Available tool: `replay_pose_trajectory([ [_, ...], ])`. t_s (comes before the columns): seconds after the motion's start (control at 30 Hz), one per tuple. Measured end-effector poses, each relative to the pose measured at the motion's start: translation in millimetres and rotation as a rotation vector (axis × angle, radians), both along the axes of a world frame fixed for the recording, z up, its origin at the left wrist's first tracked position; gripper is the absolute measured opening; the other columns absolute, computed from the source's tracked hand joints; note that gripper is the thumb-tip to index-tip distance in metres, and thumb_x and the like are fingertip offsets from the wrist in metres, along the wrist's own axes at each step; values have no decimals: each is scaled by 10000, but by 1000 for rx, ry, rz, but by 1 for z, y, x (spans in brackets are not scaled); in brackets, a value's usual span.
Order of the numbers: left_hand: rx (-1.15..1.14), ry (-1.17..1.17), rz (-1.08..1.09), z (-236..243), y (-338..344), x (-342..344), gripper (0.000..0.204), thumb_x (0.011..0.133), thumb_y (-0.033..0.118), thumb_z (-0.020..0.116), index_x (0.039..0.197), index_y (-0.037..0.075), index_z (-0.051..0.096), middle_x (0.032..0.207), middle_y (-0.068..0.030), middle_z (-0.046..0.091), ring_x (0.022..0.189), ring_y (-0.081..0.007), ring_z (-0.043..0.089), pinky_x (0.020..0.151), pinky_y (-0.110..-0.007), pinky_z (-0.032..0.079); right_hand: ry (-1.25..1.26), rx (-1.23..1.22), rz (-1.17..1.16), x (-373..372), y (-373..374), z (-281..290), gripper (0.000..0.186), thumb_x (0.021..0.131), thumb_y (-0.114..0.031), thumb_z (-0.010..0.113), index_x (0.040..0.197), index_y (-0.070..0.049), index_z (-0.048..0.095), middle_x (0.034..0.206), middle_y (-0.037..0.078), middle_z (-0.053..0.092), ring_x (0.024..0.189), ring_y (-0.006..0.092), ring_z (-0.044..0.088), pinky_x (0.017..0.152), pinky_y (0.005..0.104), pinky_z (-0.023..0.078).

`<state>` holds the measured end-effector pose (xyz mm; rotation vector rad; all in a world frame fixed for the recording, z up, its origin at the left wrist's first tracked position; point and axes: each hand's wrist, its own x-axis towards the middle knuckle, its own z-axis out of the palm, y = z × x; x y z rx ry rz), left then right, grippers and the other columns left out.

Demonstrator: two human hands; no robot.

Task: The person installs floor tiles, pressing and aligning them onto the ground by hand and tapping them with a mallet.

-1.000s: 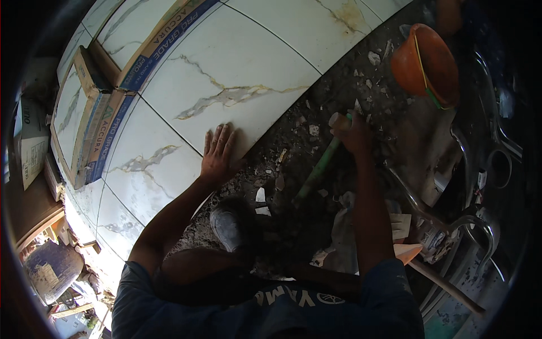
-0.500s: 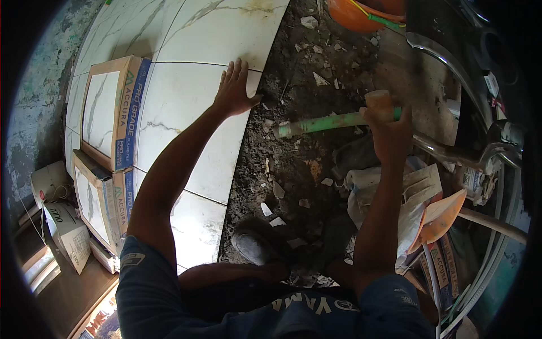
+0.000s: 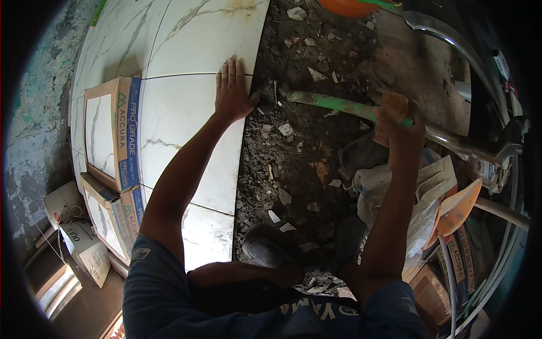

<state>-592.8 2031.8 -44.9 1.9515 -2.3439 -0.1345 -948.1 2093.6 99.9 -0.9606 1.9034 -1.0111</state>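
Note:
My left hand (image 3: 232, 99) lies flat on the white marble-patterned floor tiles (image 3: 186, 127), fingers stretched out near a joint. Its thumb points past the tile edge toward the dark soil (image 3: 282, 164). Over the soil on the right, my right hand (image 3: 403, 127) is closed around a mallet (image 3: 339, 105) at its brown, block-like head. The mallet's green handle points left toward the tile edge, its end clear of my left hand. My fingers partly hide the head.
Tile boxes (image 3: 127, 133) stand on the tiles at left, by a peeling wall (image 3: 42, 113). Tile shards (image 3: 285, 196) litter the soil. At right are a curved metal tube (image 3: 457, 138), a pale sack (image 3: 384, 192) and an orange blade (image 3: 460, 209). An orange bucket (image 3: 344, 5) stands at the far side.
The mallet's handle has tilted, its left end rising and its head side dropping in the picture. My left hand stays flat on the tile. The whole view has shifted slightly.

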Motion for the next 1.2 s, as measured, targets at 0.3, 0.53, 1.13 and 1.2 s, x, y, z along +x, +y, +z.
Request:
replay_pose_trajectory([
  [0.3,-26,-63,-259,4,-17,38,660,1012,437,336,1526,69,148,1579,-188,138,1463,-349,130,1177,-484,124,-95,-323,-64,-8,21,87,633,691,-86,790,1257,40,534,1008,124,647,893,174,645,779,276,529],
  [0.53,-135,4,-257,-4,-22,42,605,1021,384,315,1516,61,184,1568,-182,185,1453,-353,168,1179,-473,138,122,-211,91,92,-7,4,650,696,-118,756,1286,22,522,975,114,625,675,120,629,569,236,528],
  [1.13,-82,-95,-262,3,-29,38,630,1000,374,369,1505,38,201,1557,-200,209,1442,-366,196,1175,-484,143,-90,-133,-45,73,13,-43,619,698,-93,771,1257,33,536,1020,123,641,805,144,647,677,260,556],
  [1.2,-152,-47,-267,4,-30,36,631,1000,376,370,1505,36,202,1555,-201,213,1441,-368,199,1174,-485,146,37,-281,7,49,6,-30,629,693,-91,781,1260,30,535,1025,121,640,818,143,645,676,257,553],
])
